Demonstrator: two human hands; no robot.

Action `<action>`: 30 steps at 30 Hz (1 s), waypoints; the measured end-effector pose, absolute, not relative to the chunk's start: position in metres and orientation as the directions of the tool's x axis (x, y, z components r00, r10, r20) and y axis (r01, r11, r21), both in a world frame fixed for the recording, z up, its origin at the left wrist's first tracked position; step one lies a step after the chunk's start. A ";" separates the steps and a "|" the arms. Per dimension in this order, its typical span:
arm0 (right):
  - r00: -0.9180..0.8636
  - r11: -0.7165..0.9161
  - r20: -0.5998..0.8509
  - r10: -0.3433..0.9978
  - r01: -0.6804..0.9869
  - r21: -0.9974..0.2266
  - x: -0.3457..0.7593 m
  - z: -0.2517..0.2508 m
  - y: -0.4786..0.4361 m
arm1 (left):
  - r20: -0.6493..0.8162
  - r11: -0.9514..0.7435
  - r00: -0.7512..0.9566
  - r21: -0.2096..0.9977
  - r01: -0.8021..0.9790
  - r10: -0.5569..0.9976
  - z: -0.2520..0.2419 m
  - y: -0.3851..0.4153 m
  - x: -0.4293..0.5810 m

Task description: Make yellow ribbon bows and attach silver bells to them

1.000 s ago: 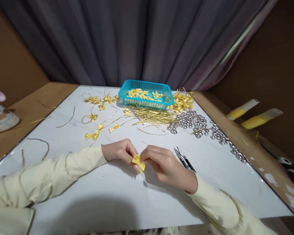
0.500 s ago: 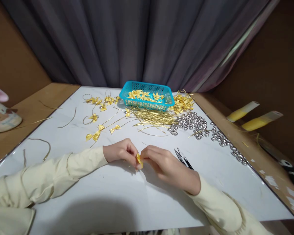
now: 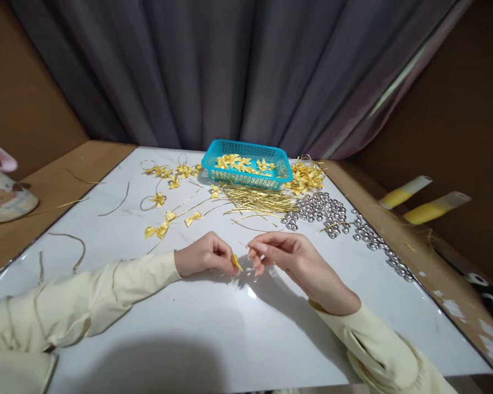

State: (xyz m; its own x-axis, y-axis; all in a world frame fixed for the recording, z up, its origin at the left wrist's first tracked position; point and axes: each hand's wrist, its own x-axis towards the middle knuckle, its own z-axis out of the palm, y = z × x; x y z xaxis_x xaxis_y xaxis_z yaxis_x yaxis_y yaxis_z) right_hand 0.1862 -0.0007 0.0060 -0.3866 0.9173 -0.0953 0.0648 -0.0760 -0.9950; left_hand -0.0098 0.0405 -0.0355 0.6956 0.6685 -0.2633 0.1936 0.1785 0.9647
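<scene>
My left hand (image 3: 205, 256) is closed in a pinch on a small yellow ribbon bow (image 3: 236, 262), which sticks out past the fingertips toward the right. Just across a narrow gap, my right hand (image 3: 290, 260) has thumb and fingers drawn together; anything between them is too small to make out. Both hands are low over the white tabletop. Beyond my left hand lie loose yellow bows (image 3: 194, 219). A bundle of gold cords (image 3: 258, 198) and a spread of small silver rings (image 3: 322, 210) lie beyond my right hand.
A blue-green basket (image 3: 246, 181) with yellow bows stands at the back, beside a heap of corded bows (image 3: 308, 175). Loose cords (image 3: 80, 251) lie at left, near a mug (image 3: 8, 194). Two yellow-filled tubes (image 3: 435, 208) are at right. A grey curtain (image 3: 222, 71) hangs behind.
My right hand has drawn back to the right from the yellow bow and turned, now covering the black-handled snips. The bow has tilted in my left hand, which stays nearly in place.
</scene>
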 end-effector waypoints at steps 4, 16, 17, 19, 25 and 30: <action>-0.368 0.400 0.242 0.898 0.449 -0.799 0.179 -0.010 -0.005 | -0.194 0.064 0.604 0.971 0.230 0.773 -0.036 0.031 -0.003; -0.520 0.536 0.202 0.830 0.641 -0.549 0.177 -0.026 -0.002 | 0.030 -0.215 0.453 0.907 0.362 0.891 -0.045 0.017 0.002; -0.530 0.549 0.215 0.820 0.621 -0.559 0.178 -0.027 -0.001 | 0.048 -0.235 0.453 0.901 0.366 0.890 -0.045 0.016 0.002; -0.535 0.564 0.243 0.809 0.591 -0.577 0.179 -0.029 0.001 | 0.090 -0.283 0.455 0.883 0.376 0.886 -0.044 0.015 0.002; -0.538 0.612 0.314 0.783 0.569 -0.549 0.175 -0.037 0.002 | 0.073 -0.266 0.453 0.887 0.377 0.888 -0.044 0.014 0.002; -0.570 0.704 0.414 0.710 0.578 -0.412 0.171 -0.039 -0.001 | -0.016 -0.162 0.479 0.931 0.328 0.878 -0.043 0.017 0.003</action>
State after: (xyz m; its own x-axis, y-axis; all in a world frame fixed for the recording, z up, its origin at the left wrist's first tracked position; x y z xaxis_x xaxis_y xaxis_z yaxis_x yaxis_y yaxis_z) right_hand 0.1706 -0.0006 -0.0388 -0.5699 0.7100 0.4136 0.5780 0.7042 -0.4124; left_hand 0.0033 0.0174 -0.0426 0.4789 0.8777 -0.0165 0.3281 -0.1615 0.9307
